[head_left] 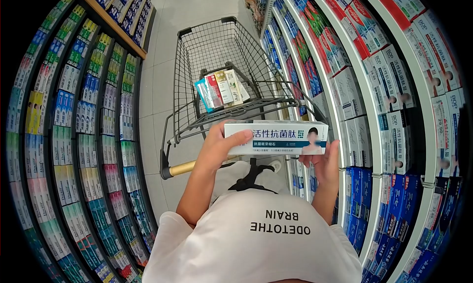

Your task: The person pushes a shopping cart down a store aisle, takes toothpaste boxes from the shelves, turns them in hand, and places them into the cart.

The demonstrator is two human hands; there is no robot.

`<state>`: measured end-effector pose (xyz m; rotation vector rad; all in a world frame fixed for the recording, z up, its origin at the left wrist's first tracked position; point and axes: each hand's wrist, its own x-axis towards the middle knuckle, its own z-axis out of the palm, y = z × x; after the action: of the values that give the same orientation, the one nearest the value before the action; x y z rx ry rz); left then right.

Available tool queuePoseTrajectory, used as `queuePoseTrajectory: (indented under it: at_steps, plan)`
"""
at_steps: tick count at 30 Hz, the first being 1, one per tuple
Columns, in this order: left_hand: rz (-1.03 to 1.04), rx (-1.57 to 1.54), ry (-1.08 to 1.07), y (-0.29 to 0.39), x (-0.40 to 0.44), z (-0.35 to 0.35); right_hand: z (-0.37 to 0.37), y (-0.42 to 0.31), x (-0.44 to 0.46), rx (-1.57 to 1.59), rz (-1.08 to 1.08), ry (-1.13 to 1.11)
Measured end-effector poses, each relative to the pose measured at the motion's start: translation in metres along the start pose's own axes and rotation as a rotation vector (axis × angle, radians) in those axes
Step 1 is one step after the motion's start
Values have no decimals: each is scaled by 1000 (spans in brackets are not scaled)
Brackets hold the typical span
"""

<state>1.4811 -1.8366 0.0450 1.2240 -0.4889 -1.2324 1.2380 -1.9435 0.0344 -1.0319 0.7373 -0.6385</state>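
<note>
A long white toothpaste box [283, 132] with dark blue Chinese lettering, a teal band and a person's picture is held level in front of my chest. My left hand [219, 144] grips its left end, thumb across the printed front. At the right end, my right hand [324, 164] has its fingers under the lower edge and its thumb by the corner. Just beyond the box stands a wire shopping cart [197, 42]. Several small packages, among them a red one [213, 89] and a blue one [203, 94], lean together near the cart's handle end.
Shelves of toothpaste boxes [391, 78] rise close on my right. On my left are racks of packaged oral-care goods [69, 120]. The cart's handle [182, 169] is at my left, and the tiled aisle floor [172, 7] runs ahead.
</note>
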Motion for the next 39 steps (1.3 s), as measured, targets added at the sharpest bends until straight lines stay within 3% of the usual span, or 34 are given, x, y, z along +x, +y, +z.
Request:
queuePoseTrajectory:
  at_steps: [5, 11, 17, 24, 27, 31, 33, 39]
  plan:
    - [11, 37, -16, -2, 3, -6, -6, 6, 5, 45, 132, -39]
    - [15, 48, -20, -1, 2, -7, -15, 13, 7, 58, 137, -84]
    - [41, 183, -47, -1, 0, -10, -6, 13, 8, 238, 219, 83]
    - [137, 432, -96, 2, -3, -10, -12, 12, 8, 295, 235, -46]
    - [393, 563, -147, 1, -2, -10, -7, 6, 5, 155, 254, 40]
    - [531, 680, -174, -1, 0, -9, -27, 16, 5, 54, 142, -217]
    - [604, 753, -134, 0, -2, -6, -30, 15, 3, -74, 89, -212]
    - [643, 783, -126, -3, -3, -6, -12, 2, 0, -52, 67, -113]
